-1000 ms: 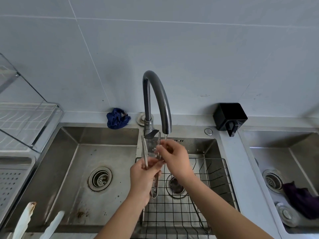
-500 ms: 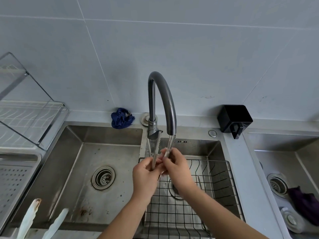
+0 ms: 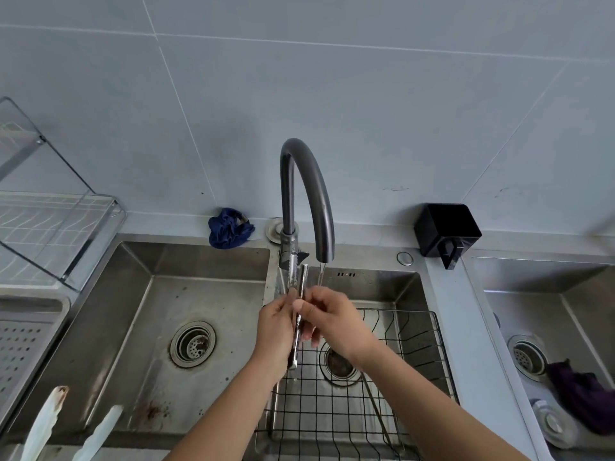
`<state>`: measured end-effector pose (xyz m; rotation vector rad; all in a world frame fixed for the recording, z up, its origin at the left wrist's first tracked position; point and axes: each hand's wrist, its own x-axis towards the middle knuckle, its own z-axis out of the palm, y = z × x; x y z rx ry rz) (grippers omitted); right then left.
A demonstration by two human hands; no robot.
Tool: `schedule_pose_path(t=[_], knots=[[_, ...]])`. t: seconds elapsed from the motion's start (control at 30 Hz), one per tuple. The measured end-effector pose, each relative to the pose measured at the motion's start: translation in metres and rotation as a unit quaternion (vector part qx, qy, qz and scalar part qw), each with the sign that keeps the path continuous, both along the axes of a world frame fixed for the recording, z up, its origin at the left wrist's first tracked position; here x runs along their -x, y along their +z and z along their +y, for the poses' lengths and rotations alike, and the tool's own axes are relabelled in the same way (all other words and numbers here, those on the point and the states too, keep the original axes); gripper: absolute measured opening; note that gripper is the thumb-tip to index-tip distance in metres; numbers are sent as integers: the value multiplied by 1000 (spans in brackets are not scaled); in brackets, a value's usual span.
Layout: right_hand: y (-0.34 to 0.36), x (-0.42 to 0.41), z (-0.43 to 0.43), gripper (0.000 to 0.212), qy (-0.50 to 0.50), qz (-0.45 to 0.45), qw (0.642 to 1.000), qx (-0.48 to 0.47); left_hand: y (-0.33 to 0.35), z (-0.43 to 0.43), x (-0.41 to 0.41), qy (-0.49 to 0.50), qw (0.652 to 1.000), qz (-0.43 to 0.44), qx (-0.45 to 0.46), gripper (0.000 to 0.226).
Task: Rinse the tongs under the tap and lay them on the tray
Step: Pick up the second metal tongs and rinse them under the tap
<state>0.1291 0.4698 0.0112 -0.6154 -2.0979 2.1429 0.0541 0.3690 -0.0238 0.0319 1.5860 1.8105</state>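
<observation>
Two hands on the tongs (image 3: 298,281), both gripping. The left hand (image 3: 276,331) wraps its fingers round the lower half of the shaft. The right hand (image 3: 336,319) presses its thumb on the middle, with its fingers curled behind. The tongs are held above the middle sink (image 3: 382,287), over the left edge of the wire basket (image 3: 399,311).

Long axis: near upright, tips up beside the base of the tap (image 3: 321,207), handle end poking out below the left palm. The arms of the tongs look squeezed together.

Key relation: the water stream (image 3: 321,276) falls just right of the tongs, not onto them. It lands on or near the right hand's knuckles. Whether any water reaches the metal is hard to tell, as the stream is thin and partly hidden.

Judgement: the rinse is in progress, and the tips need to shift a little to the right to sit under the flow.

The perforated tray (image 3: 31,331) sits well to the left, past the left sink (image 3: 149,311), on the table edge under the dish rack (image 3: 100,207). The left hand is on the nearer side and already has the firmer hold, so it probably does the carry. The tongs would then have to go from upright to flat for the lay-down.

Risk: wet steel, and one hand letting go could make it slip.
</observation>
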Motion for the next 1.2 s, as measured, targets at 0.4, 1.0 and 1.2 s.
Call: schedule_pose_path(t=[0.4, 1.0, 1.2], knots=[[-4, -3, 1, 20, -95, 1, 995, -34, -2, -6, -17, -20, 997, -62, 42, 38], [-4, 8, 26, 13, -204, 29, 971, 124, -3, -15, -14, -129, 985, -114, -24, 40], [-19, 7, 4, 13, -155, -24, 988, 6, -7, -22, -12, -60, 997, -35, 25, 27]])
